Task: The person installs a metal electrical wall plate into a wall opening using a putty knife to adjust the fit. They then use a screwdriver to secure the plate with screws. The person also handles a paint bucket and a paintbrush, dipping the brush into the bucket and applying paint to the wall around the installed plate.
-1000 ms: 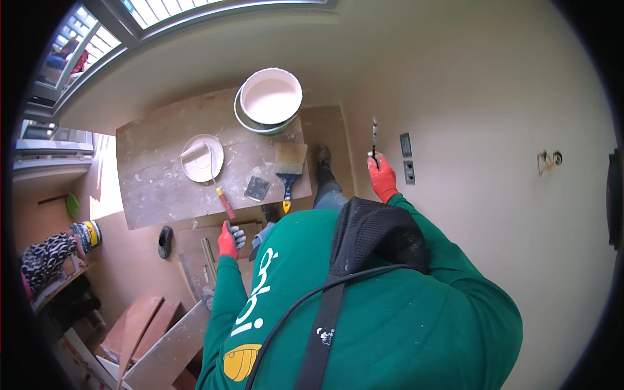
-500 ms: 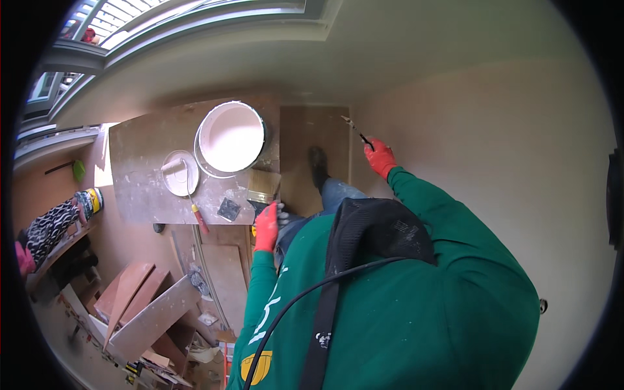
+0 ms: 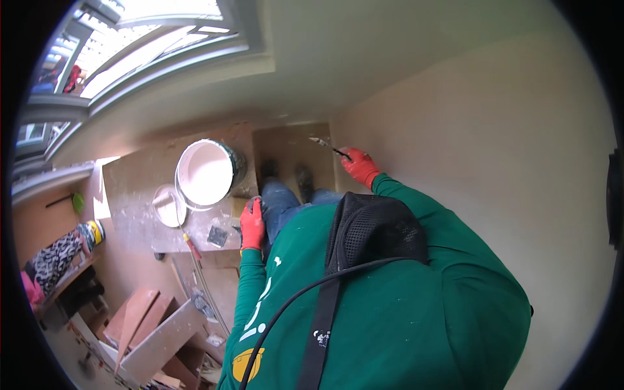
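Note:
My right hand [image 3: 361, 167], in a red glove, is closed round the dark handle of a slim paintbrush [image 3: 328, 147]. The brush's pale, paint-stained tip points left, in front of the wall. Over the near right edge of a paint-spotted board [image 3: 133, 195] is my left hand [image 3: 252, 225], also red-gloved, its fingers curled. Something greyish shows at its fingertips; what it holds, if anything, is hidden. A wide brush [image 3: 240, 207] lies beside it, partly covered. On the board stand a bucket of whitish paint [image 3: 205, 173] and a round lid [image 3: 165, 209] with a small roller [image 3: 188, 244].
A dark square pad [image 3: 217, 236] lies near the board's front edge. Windows [image 3: 162, 58] are at the upper left, and a plain wall [image 3: 468, 136] runs along the right. Stacked boards and offcuts [image 3: 159, 344] lie at the lower left. My boots [image 3: 303, 182] stand right of the board.
My right hand and the paintbrush have shifted left and slightly down in view. My left hand has moved left, with its fingers more curled. The view has shifted, and both boots now show.

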The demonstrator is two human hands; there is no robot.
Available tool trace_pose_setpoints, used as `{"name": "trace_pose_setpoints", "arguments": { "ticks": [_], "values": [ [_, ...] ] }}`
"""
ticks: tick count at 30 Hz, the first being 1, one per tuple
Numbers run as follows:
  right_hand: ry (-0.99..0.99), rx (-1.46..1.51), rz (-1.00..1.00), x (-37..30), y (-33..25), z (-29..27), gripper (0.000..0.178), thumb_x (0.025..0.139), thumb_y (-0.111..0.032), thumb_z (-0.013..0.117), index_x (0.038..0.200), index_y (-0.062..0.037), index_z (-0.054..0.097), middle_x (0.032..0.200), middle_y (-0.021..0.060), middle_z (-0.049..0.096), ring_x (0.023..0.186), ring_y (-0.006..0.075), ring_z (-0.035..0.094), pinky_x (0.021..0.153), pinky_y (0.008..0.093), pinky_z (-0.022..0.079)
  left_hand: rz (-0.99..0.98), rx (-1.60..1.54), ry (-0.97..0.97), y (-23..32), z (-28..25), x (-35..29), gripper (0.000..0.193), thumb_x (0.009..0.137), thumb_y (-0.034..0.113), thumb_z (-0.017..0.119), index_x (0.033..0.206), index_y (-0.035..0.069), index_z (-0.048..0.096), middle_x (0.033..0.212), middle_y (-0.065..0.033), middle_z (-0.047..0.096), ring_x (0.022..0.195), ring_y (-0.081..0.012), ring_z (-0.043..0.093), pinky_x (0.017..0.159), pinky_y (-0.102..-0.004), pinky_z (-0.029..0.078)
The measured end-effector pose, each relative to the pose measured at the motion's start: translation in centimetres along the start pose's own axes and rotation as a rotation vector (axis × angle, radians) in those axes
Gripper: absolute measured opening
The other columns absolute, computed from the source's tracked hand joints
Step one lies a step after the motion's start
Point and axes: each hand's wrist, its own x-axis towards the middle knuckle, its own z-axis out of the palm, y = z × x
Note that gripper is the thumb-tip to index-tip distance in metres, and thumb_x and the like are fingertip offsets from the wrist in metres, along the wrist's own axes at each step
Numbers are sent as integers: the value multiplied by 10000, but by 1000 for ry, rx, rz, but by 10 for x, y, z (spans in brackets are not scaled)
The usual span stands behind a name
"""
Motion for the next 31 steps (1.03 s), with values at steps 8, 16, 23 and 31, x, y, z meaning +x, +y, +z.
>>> {"name": "trace_pose_setpoints", "arguments": {
  "ticks": [8, 16, 23, 31],
  "values": [
    [-5, 50, 50, -20, -7, 4, 206, 889, -216, 589, 1030, -83, 660, 996, 172, 664, 951, 384, 623, 829, 434, 507, -33, 94, -114, 59, -8, 34, 412, 958, 354, 559, 1181, 16, 634, 1148, -191, 664, 1099, -339, 619, 947, -372, 462],
    [-51, 64, 185, -52, 45, -12, 221, 890, -224, 581, 1033, -72, 654, 1003, 176, 664, 964, 389, 621, 835, 435, 505, -101, 232, -104, 57, 26, 31, 488, 938, 413, 582, 1246, 35, 600, 1203, -210, 640, 1154, -347, 595, 981, -393, 447],
    [52, 37, 301, -94, 97, 1, 274, 893, -249, 603, 1094, -70, 655, 1046, 185, 672, 989, 381, 635, 855, 416, 509, -51, 368, -232, 28, 43, 63, 711, 920, 487, 574, 1426, 14, 410, 1415, -219, 480, 1313, -362, 457, 1088, -404, 358],
    [121, 127, 493, -146, 121, 8, 318, 895, -274, 624, 1145, -76, 639, 1080, 182, 671, 1031, 344, 644, 883, 402, 506, -202, 544, -222, -39, 83, 119, 871, 878, 585, 570, 1478, 7, 313, 1491, -243, 368, 1368, -380, 384, 1124, -420, 325]
  ]
}}
